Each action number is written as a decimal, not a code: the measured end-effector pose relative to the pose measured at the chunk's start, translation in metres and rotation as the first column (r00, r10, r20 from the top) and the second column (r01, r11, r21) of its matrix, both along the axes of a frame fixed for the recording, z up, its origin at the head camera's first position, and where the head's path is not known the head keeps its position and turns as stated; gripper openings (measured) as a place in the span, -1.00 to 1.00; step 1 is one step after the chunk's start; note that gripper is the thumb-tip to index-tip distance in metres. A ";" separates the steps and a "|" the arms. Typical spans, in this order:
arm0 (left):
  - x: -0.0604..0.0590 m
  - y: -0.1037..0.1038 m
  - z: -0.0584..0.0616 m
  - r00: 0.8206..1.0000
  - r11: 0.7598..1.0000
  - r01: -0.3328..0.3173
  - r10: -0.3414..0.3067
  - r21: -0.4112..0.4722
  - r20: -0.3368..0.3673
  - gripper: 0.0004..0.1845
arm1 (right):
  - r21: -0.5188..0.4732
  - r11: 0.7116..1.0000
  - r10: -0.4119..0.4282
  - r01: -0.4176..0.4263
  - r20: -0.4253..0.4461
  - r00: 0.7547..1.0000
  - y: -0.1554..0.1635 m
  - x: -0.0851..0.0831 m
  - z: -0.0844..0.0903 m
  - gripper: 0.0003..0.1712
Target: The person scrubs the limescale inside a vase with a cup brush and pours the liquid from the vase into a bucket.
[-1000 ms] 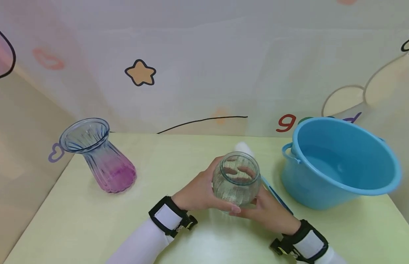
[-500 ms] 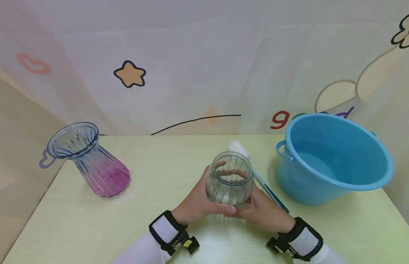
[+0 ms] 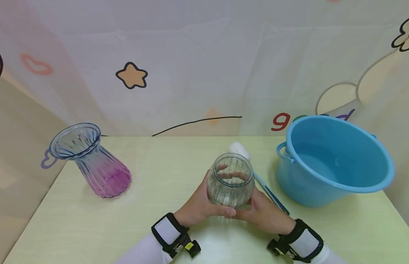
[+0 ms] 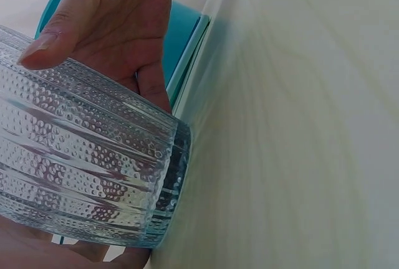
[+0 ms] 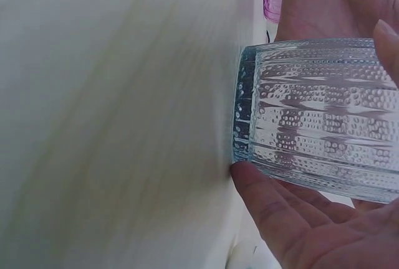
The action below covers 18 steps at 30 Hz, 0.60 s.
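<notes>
Both hands hold a clear glass jar [image 3: 230, 192] with a round open mouth and ribbed, dotted sides. It is upright in the middle of the table. My left hand [image 3: 196, 207] curls round its left side and my right hand [image 3: 269, 213] round its right; fingers show through the glass behind it, and the thumbs meet in front. In the left wrist view the base of the jar [image 4: 87, 151] appears to rest on the tabletop. The right wrist view shows the right fingers low on the jar [image 5: 318, 119], close to its base.
Behind and right of the jar lies a brush [image 3: 270, 192] with a white head and blue handle, partly hidden. A light blue bucket [image 3: 310, 192] stands on the right. On the left is a blue-to-pink glass vase [image 3: 106, 170]. A patterned cloth [image 3: 191, 73] hangs behind the table.
The jar has come down slightly toward the table, with both hands still round it. The head view has shifted a little. Vase, brush and bucket have stayed in place.
</notes>
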State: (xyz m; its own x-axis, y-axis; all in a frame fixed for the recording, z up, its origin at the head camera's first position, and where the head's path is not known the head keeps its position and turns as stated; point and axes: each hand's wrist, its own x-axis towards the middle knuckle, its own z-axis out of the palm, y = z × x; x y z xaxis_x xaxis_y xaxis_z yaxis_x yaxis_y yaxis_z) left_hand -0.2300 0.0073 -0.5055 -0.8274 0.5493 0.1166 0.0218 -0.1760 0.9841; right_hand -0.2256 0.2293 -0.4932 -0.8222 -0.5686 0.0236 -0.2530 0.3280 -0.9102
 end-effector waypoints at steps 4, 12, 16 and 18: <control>-0.001 0.001 -0.005 1.000 1.000 -0.014 0.014 -0.004 -0.014 0.16 | 0.007 1.000 0.008 -0.007 -0.007 1.000 0.000 -0.001 0.000 0.09; -0.002 0.003 -0.014 0.999 1.000 -0.031 0.031 0.005 -0.038 0.18 | 0.009 1.000 -0.008 0.008 0.023 1.000 0.000 -0.001 0.003 0.11; -0.001 0.003 -0.014 0.998 1.000 -0.027 0.027 0.004 -0.049 0.20 | 0.005 1.000 -0.002 0.002 0.027 1.000 0.000 -0.001 0.002 0.12; 0.000 0.003 -0.014 0.999 1.000 -0.023 0.023 0.006 -0.048 0.21 | 0.008 1.000 0.000 0.000 0.022 1.000 0.000 0.000 0.001 0.12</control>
